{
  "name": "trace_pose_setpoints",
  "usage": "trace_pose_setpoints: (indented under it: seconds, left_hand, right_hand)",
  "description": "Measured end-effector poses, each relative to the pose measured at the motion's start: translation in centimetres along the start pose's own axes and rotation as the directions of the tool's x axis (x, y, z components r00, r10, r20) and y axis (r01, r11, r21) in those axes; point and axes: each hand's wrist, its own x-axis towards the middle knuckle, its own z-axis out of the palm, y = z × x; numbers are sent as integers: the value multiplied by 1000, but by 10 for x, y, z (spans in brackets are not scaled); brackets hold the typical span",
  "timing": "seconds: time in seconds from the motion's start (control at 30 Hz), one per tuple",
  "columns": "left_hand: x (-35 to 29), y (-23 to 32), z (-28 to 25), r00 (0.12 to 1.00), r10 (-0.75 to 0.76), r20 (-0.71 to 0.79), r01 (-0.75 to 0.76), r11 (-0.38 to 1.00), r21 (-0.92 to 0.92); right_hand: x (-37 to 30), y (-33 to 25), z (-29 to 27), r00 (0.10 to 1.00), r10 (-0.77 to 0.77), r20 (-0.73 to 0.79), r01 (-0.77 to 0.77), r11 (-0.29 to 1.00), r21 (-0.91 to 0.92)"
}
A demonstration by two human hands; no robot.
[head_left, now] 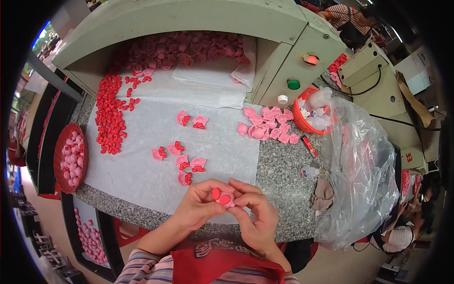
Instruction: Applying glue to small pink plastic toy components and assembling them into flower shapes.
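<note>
Close to the near edge of the bench, both hands meet around a small pink piece with two red oval parts [225, 199]. My left hand [201, 201] pinches it from the left between thumb and fingers. From the right, my right hand [257, 213] grips the same piece with thumb and fingertips, which hide part of it. Just beyond the hands, several pink pieces with red bow-shaped parts [197, 164] lie on white paper [137, 175]. Loose red bow-shaped parts [110, 113] are heaped at the paper's left. Pink shell-like parts [269, 124] lie at its right edge.
A pale green machine housing [189, 14] arches over a heap of pink parts [189, 49]. A red basket of pink balls [72, 158] stands left. On the right are an orange tub [307, 116], a red tube [309, 146], a brown cloth [322, 194] and a clear plastic bag [357, 175].
</note>
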Motion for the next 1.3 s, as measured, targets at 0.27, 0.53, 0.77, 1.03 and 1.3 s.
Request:
trace_pose_setpoints:
  seconds: [0.27, 0.53, 0.77, 1.03, 1.3]
  left_hand:
    - [-12, 11, -6, 996, 71, -61, -65, 993, 96]
    - [-19, 21, 6, 982, 162, 100, -173, 978, 114]
    - [-29, 29, 1, 973, 192, -127, -116, 887, 447]
    - [-39, 35, -47, 949, 284, -140, -180, 847, 500]
    - [-140, 241, -189, 13, 953, 301, 621, -244, 745]
  right_hand:
    - [0, 2, 27, 997, 20, -80, -22, 999, -24]
    - [-19, 3, 19, 994, 110, 21, -111, 994, 23]
    - [-11, 6, 31, 1000, 4, 12, -3, 999, -39]
    - [5, 3, 66, 979, 50, 199, 42, 901, -433]
    - [4, -22, 69, 932, 357, 53, -308, 864, -399]
